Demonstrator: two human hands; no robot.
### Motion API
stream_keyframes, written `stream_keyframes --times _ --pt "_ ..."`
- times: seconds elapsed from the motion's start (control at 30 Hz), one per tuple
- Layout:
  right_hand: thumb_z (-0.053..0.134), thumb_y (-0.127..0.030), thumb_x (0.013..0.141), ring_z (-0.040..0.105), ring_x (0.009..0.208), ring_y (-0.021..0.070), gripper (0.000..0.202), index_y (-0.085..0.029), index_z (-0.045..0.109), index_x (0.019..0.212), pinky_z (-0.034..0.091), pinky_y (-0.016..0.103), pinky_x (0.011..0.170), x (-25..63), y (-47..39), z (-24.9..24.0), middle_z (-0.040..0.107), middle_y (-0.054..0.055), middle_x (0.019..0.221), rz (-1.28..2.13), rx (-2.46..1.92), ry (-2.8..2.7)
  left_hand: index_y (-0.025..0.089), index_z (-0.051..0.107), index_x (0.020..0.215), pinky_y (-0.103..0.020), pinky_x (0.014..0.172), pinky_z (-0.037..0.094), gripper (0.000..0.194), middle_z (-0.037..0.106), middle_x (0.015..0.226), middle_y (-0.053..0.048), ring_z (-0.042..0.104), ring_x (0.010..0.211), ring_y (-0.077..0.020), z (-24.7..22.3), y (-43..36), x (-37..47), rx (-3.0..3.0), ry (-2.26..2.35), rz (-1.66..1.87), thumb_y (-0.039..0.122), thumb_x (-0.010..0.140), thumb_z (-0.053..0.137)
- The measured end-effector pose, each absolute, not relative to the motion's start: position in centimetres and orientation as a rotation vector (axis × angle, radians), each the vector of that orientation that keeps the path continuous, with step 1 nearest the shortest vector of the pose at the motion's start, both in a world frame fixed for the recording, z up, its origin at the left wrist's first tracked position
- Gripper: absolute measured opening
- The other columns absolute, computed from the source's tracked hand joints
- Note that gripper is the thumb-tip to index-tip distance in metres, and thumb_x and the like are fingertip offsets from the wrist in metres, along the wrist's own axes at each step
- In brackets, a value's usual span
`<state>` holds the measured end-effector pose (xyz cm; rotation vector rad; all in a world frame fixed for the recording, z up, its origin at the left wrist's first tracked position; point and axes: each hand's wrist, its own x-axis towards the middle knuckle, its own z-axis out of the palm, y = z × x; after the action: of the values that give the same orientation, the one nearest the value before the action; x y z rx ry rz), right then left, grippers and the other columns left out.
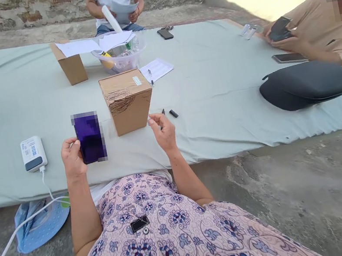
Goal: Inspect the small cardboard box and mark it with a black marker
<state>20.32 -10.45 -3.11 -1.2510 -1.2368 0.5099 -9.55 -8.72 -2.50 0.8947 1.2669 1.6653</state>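
My left hand (73, 157) is closed round the left edge of a smartphone (89, 138), tilted up over the near side of the table; its screen is blurred out. In front of me a cardboard box (131, 108) stands upright, with black scribbled lines across its top edge and a small patterned label. At the box's lower right corner is my right hand (164, 132), thumb and forefinger pinched together. What they hold, if anything, I cannot make out. Just beyond that hand lie a black pen cap (173, 113) and a dark pen tip (163, 111), the latter partly hidden.
A white power bank (33, 153) with a cable lies left. Farther back are another box (72, 68), a plastic basin (124, 63) and a paper with a pen (157, 69). A black case (307, 84) sits right. Two people sit around the cloth-covered table (223, 123).
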Motion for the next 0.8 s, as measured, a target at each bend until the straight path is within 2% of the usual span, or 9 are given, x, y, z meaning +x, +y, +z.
stream_keyframes --times 0.1,0.17,0.23,0.33,0.43,0.57,0.8 --pt "0.064 -0.051 0.089 0.073 0.089 0.0153 0.042 -0.022 0.062 0.12 0.062 0.03 0.078 19.9 -11.3 -2.6 0.075 0.007 0.107 1.043 -1.107 -1.386 0.021 0.056 0.089 -0.022 0.058 0.05 0.04 0.065 0.077 0.003 0.06 0.063 -0.0106 -1.1 -10.0 -7.1 0.849 1.056 1.706 0.037 0.064 0.083" --pt "0.071 -0.05 0.085 0.075 0.094 0.0165 0.057 -0.025 0.055 0.134 0.063 0.026 0.07 19.7 -11.9 -2.1 0.072 0.01 0.121 1.391 -1.01 -1.484 0.022 0.056 0.09 -0.022 0.059 0.051 0.04 0.065 0.078 0.003 0.06 0.063 -0.0105 -0.3 -10.8 -5.1 0.83 0.969 1.678 0.038 0.066 0.084" --pt "0.077 -0.047 0.082 0.076 0.096 0.017 0.072 -0.027 0.047 0.145 0.063 0.024 0.066 19.6 -12.3 -1.7 0.07 0.012 0.13 1.588 -0.942 -1.535 0.023 0.056 0.091 -0.023 0.061 0.052 0.039 0.067 0.082 0.003 0.062 0.066 -0.0109 0.2 -11.5 -3.3 0.814 0.892 1.621 0.039 0.069 0.084" --pt "0.08 -0.043 0.08 0.076 0.089 0.0156 0.083 -0.026 0.039 0.151 0.063 0.023 0.064 19.3 -13.0 -1.1 0.076 0.008 0.113 1.687 -0.869 -1.581 0.024 0.056 0.094 -0.024 0.067 0.054 0.036 0.067 0.088 0.002 0.065 0.073 -0.012 0.3 -12.1 -1.5 0.852 0.812 1.539 0.04 0.075 0.082" --pt "0.081 -0.04 0.081 0.077 0.081 0.0153 0.079 -0.021 0.042 0.147 0.062 0.023 0.062 19.1 -13.5 -0.5 0.079 0.004 0.092 1.723 -0.828 -1.614 0.025 0.055 0.096 -0.025 0.067 0.054 0.031 0.066 0.088 0.002 0.065 0.074 -0.0125 0.2 -12.1 -0.7 0.925 0.796 1.509 0.04 0.081 0.077" --pt "0.081 -0.04 0.081 0.077 0.075 0.0153 0.064 -0.02 0.052 0.135 0.062 0.025 0.063 19.0 -13.8 -0.1 0.079 0.002 0.084 1.685 -0.855 -1.583 0.025 0.055 0.097 -0.026 0.065 0.053 0.03 0.063 0.086 0.002 0.064 0.072 -0.0131 0.1 -11.9 -0.3 0.932 0.786 1.507 0.04 0.083 0.076" --pt "0.082 -0.038 0.079 0.074 0.07 0.0136 0.056 -0.021 0.055 0.124 0.063 0.026 0.066 18.8 -13.7 -0.7 0.075 -0.003 0.075 1.671 -0.892 -1.525 0.024 0.055 0.095 -0.024 0.06 0.051 0.032 0.063 0.084 0.002 0.062 0.068 -0.012 0.2 -12.1 0.1 0.894 0.78 1.535 0.041 0.08 0.079"
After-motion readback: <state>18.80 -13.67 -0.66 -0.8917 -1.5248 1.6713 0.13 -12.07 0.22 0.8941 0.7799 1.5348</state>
